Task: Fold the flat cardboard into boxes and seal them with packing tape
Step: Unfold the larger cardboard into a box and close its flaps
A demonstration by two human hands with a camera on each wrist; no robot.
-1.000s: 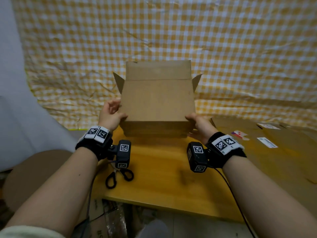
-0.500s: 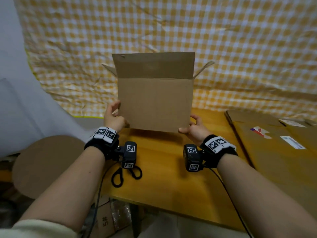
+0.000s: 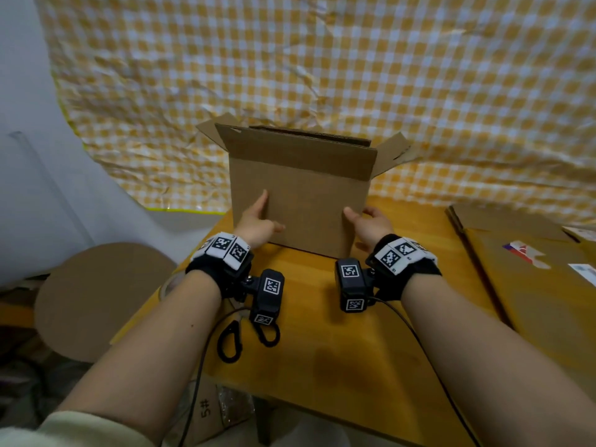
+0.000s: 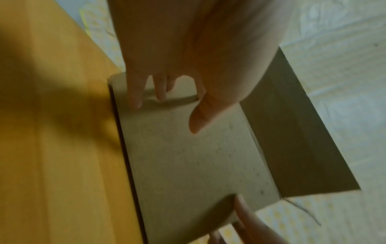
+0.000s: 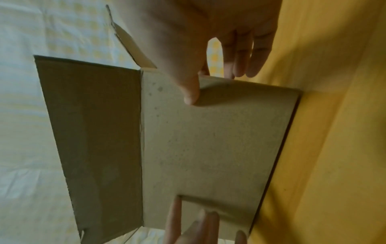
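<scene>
The checked yellow-and-white cloth [image 3: 419, 75] hangs crumpled across the whole background. Below it lies the wooden surface [image 3: 322, 366], orange-brown. At its right side rests a stack of flat cardboard [image 3: 532, 301] bearing printed labels. A round brown board [image 3: 96, 301] stands off the left edge of the surface, lower down.

The cardboard box [image 3: 303, 201] stands upright on the far part of the surface, between the two hands, its base on the wood. Its top is open: the near flap stands up, the two side flaps splay outward, and the far flap is only partly visible behind.

The left hand [image 3: 256, 222] lies against the box's near left corner. The left wrist view shows its fingers [image 4: 135, 92] extended round the side wall and the thumb flat on the near face; the hand is spread wide, holding the corner. The right hand [image 3: 371, 224] takes the near right corner likewise. The right wrist view shows its thumb on the near face and fingers [image 5: 240, 62] reaching past the edge, extended; whether they touch the side wall cannot be told.

Black-handled scissors [image 3: 248, 337] lie on the near left part of the surface, partly under the left wrist camera. A roll of tape [image 3: 167, 288] shows beside the left forearm, mostly hidden.
</scene>
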